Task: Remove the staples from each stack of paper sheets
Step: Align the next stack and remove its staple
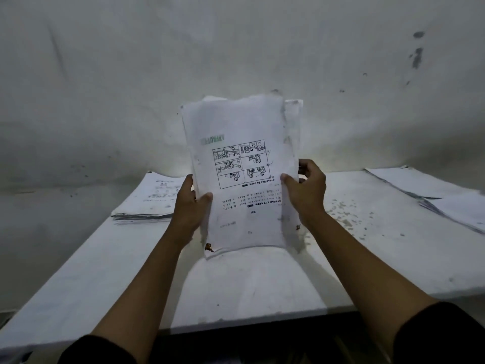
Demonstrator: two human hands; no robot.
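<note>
A stack of paper sheets (244,177) stands upright above the table, its printed page with comic panels facing me upside down. My left hand (190,206) grips its left edge, thumb on the front. My right hand (305,190) grips its right edge the same way. Rusty brown staple marks show at the lower left corner (209,247) and near the lower right corner (298,227). The stack's bottom edge hangs just above the tabletop.
A white table (249,290) stands against a stained white wall. One pile of papers (149,200) lies at the back left, and other paper piles (430,190) lie at the right. The table's near edge runs across the bottom.
</note>
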